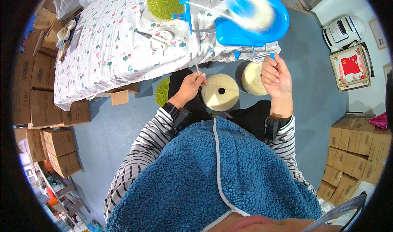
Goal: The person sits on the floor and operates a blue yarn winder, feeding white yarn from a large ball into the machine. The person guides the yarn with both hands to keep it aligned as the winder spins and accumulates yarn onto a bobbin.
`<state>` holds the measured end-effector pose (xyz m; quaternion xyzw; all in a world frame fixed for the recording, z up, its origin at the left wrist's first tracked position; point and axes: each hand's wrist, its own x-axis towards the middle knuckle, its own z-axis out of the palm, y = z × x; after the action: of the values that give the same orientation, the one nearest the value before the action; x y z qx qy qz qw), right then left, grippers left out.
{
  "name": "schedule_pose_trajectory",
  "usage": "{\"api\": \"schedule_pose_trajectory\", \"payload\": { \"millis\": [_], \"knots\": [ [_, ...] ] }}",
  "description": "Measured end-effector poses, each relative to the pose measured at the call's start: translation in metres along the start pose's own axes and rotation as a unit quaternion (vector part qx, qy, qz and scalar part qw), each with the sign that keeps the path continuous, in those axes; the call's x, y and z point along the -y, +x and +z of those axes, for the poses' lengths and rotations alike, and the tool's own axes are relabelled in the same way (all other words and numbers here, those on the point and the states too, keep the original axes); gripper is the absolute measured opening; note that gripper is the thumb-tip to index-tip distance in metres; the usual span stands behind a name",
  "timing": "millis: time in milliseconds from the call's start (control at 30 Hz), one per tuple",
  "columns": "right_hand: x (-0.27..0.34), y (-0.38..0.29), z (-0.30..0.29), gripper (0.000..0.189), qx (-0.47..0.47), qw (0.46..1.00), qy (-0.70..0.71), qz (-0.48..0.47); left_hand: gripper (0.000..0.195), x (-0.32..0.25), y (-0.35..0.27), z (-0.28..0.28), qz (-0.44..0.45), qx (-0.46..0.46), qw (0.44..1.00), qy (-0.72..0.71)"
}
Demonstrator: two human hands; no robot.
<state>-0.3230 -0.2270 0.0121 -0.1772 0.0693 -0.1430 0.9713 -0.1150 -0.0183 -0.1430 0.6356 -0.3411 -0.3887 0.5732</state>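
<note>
A blue hand-cranked yarn winder [235, 32] sits at the front right edge of the table. Cream yarn [259, 12] wound on its top is blurred by motion. My right hand [278, 78] grips the blue knob of the crank handle [263, 54]. Between the thumb and fingers of my left hand [191, 86] runs a thin cream strand [197, 67], just below the table edge. A blue yarn guide [187, 15] stands left of the winder, with yarn running from it to the spinning ball. Below, a cream yarn cone [220, 95] stands between my knees.
White-handled scissors [159, 40] and a green yarn ball [167, 1] lie on the patterned tablecloth [122, 47]. A second cream yarn cone [253, 78] and green yarn [162, 92] are below the table. Cardboard boxes [46, 106] line the left, with more boxes [348, 152] at right.
</note>
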Motion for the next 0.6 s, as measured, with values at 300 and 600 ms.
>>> {"api": "schedule_pose_trajectory", "payload": {
  "millis": [300,600],
  "knots": [
    [0.006,-0.007,-0.013,0.036,-0.177,0.857,-0.471,-0.112,0.036,-0.009,0.006,0.003,0.016,-0.007,1.000,0.001],
    [0.002,-0.003,-0.015,0.038,-0.338,0.475,-0.806,-0.104,0.043,-0.075,-0.007,-0.004,0.124,-0.118,0.984,0.048]
  ]
}}
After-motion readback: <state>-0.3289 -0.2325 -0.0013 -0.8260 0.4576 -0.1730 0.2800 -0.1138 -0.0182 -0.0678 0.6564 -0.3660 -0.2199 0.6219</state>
